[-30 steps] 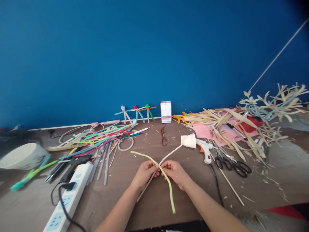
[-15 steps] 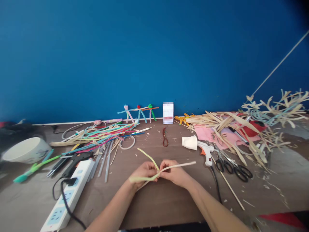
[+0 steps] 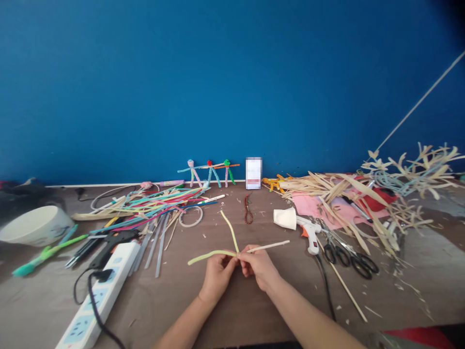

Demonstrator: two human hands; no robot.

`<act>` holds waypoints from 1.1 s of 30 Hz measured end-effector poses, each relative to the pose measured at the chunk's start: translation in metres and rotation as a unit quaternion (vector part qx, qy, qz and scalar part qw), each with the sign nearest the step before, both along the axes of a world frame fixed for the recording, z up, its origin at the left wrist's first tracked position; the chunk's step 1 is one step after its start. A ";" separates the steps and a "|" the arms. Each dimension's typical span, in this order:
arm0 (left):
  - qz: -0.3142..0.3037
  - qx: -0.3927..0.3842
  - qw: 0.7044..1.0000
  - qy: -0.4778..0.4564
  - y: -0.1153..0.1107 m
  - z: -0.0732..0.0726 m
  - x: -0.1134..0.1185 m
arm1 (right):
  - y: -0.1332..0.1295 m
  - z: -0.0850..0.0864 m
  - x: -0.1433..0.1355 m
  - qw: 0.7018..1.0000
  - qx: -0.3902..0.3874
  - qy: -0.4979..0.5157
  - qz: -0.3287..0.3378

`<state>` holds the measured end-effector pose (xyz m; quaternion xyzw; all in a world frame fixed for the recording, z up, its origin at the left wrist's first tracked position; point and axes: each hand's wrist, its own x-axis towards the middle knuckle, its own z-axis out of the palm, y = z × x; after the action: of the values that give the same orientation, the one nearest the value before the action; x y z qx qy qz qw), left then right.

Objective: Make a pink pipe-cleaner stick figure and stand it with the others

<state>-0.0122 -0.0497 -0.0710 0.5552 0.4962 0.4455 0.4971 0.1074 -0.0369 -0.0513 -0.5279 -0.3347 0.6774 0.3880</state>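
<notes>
Pale yellow pipe cleaners [image 3: 212, 253] meet at a joint between my two hands, above the middle of the table. My left hand [image 3: 218, 276] pinches them from the left, thumb and fingertips pressed together. On the other side my right hand [image 3: 258, 265] is closed at the same joint, its fingertips touching those of the left. One yellow end points up and away, another reaches left. A whitish pipe cleaner [image 3: 271, 246] sticks out to the right past my right hand. The exact crossing is hidden by my fingertips.
Left: a power strip [image 3: 105, 291], black glue gun [image 3: 114, 242], white bowl [image 3: 38, 225] and pipe cleaner pile [image 3: 145, 206]. Right: a white glue gun [image 3: 310, 235], scissors [image 3: 358, 261] and dry husk strips [image 3: 327, 186]. Pipe cleaner figures [image 3: 210, 174] and a blurred white panel [image 3: 253, 173] stand behind.
The pipe cleaners have turned: the upper yellow end now points more upward, and the left end lies higher and farther left. My left hand has rolled, its back now more toward me.
</notes>
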 end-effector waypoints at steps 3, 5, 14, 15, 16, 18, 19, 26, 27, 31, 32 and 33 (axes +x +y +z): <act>0.037 0.065 0.995 0.070 -0.004 0.006 -0.007 | 0.000 0.005 -0.006 1.000 -0.010 0.008 -0.016; 0.021 0.100 0.990 0.102 -0.006 0.015 -0.012 | 0.000 0.010 -0.008 1.000 -0.017 0.003 -0.013; 0.054 -0.076 0.985 -0.142 -0.001 0.067 0.000 | 0.001 0.068 0.010 0.965 0.229 -0.100 0.084; 0.050 -0.111 0.972 -0.201 -0.002 0.075 0.002 | 0.000 0.076 0.014 0.943 0.293 -0.136 0.073; 0.036 -0.140 0.960 -0.239 -0.003 0.082 0.003 | -0.001 0.085 0.018 0.920 0.347 -0.170 0.067; 0.006 -0.171 0.945 -0.279 -0.005 0.094 0.003 | -0.003 0.100 0.024 0.868 0.432 -0.225 0.091; -0.004 -0.179 0.941 -0.287 -0.006 0.099 0.003 | -0.004 0.106 0.026 0.847 0.459 -0.245 0.105; -0.014 -0.129 0.958 -0.255 -0.005 0.110 0.004 | -0.005 0.121 0.025 0.801 0.486 -0.324 0.133; -0.005 -0.104 0.967 -0.232 -0.004 0.110 0.004 | -0.004 0.121 0.024 0.802 0.481 -0.329 0.132; 0.043 0.019 0.994 -0.094 -0.002 0.111 0.002 | -0.003 0.115 0.019 0.814 0.460 -0.334 0.118; 0.056 0.056 0.995 -0.055 -0.002 0.110 0.001 | -0.002 0.113 0.018 0.824 0.446 -0.331 0.111; 0.066 0.095 0.993 -0.017 -0.002 0.110 0.000 | 0.000 0.111 0.017 0.838 0.426 -0.324 0.105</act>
<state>-0.0125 -0.0518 0.0393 0.5580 0.4787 0.5317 0.4204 0.1241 -0.0373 0.0596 -0.4612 -0.7502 0.2948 0.3709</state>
